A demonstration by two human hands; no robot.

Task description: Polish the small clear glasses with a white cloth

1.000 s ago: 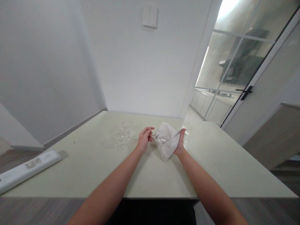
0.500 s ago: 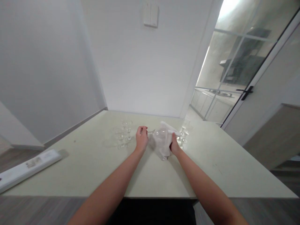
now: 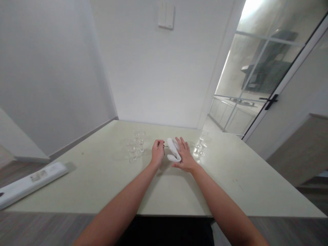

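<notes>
My left hand (image 3: 158, 150) is closed around the foot end of a stemmed glass, held sideways above the table. Only a short bit of its stem (image 3: 166, 147) shows; the bowl is hidden behind a white cloth (image 3: 173, 150). With fingers spread, my right hand (image 3: 185, 155) presses that bunched cloth over the bowl. Several clear stemmed glasses (image 3: 141, 143) stand to the left of my left hand. More clear stemmed glasses (image 3: 202, 143) are to the right, just beyond my right hand.
Both hands work over a pale table (image 3: 102, 191). A long white box (image 3: 33, 181) lies at its left edge. The table's far edge meets a white wall (image 3: 159, 75). At the right is a glazed door with a black handle (image 3: 269, 100).
My right hand has turned and spread its fingers over the cloth. The cloth, hanging loosely before, is now bunched around the bowl. My left hand has shifted slightly right.
</notes>
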